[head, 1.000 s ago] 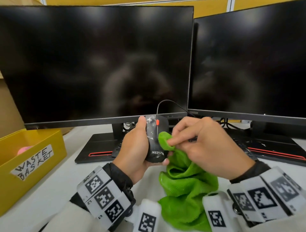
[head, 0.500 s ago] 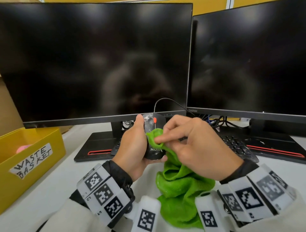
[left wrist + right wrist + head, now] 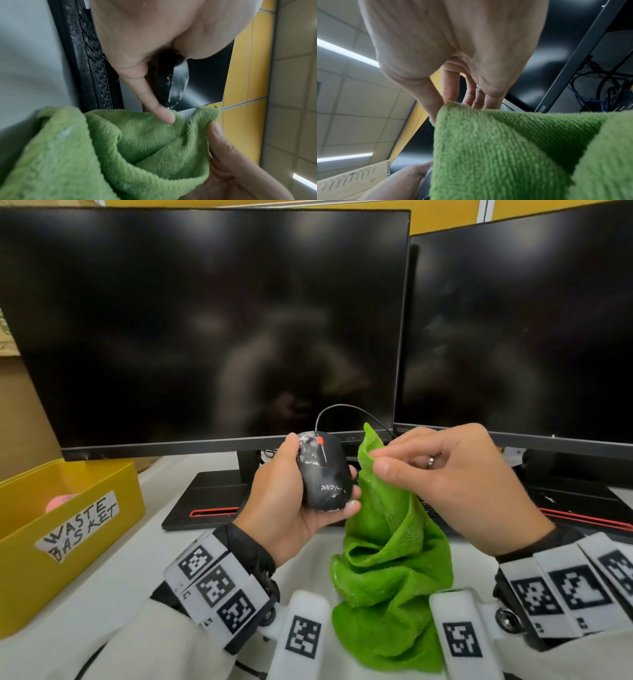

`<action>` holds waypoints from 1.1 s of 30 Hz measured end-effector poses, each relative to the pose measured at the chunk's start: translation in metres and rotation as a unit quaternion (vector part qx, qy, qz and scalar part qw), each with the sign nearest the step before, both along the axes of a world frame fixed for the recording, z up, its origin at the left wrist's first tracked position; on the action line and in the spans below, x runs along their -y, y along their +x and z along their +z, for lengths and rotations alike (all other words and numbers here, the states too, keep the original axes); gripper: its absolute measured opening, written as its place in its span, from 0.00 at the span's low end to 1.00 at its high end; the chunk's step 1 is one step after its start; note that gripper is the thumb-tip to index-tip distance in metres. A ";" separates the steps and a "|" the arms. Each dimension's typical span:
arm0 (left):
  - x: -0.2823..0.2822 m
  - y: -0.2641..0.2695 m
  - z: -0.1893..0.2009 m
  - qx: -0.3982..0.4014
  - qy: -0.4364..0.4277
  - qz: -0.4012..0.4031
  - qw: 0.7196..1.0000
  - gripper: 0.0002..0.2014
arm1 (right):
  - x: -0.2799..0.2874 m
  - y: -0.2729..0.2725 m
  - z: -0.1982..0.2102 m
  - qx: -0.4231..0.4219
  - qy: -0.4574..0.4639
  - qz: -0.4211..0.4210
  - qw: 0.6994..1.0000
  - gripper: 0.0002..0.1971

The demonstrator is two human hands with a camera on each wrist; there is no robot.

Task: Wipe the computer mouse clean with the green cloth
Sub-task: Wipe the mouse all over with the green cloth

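Note:
My left hand (image 3: 291, 501) grips a black wired computer mouse (image 3: 325, 474) upright above the desk, thumb on its left side, fingers wrapped under its right. White smears streak the mouse near its red scroll wheel and at its lower end. The left wrist view shows the mouse (image 3: 173, 83) edge-on between palm and fingers. My right hand (image 3: 445, 481) pinches the top edge of a green cloth (image 3: 387, 549) between thumb and forefinger, just right of the mouse and off its top. The cloth (image 3: 513, 148) hangs down in folds to the desk.
Two dark monitors (image 3: 205, 326) (image 3: 520, 330) stand close behind my hands. A black keyboard (image 3: 582, 501) lies under the right one. At the left sits a yellow bin (image 3: 68, 529) labelled "WASTE BASKET" with something pink inside. The mouse cable (image 3: 342, 409) arcs back toward the monitors.
My right hand lifted the cloth off the mouse's top and drew it to the right. The mouse face now shows uncovered. My left hand kept its hold on the mouse.

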State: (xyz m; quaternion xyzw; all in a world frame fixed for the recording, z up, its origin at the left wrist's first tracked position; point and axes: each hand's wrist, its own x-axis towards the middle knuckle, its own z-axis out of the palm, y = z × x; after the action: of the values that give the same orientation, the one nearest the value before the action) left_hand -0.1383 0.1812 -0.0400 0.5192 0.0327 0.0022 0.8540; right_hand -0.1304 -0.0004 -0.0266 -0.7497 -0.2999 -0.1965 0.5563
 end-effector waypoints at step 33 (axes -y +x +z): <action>0.011 0.000 -0.004 0.037 -0.018 0.020 0.999 0.23 | -0.020 -0.008 0.000 0.072 -0.185 -0.045 0.979 0.07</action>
State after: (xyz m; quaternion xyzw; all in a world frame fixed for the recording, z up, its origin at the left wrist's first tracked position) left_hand -0.1381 0.1699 -0.0443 0.5025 0.0113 0.0378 0.8637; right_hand -0.1384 0.0193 -0.0269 -0.8364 -0.3365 -0.2156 0.3752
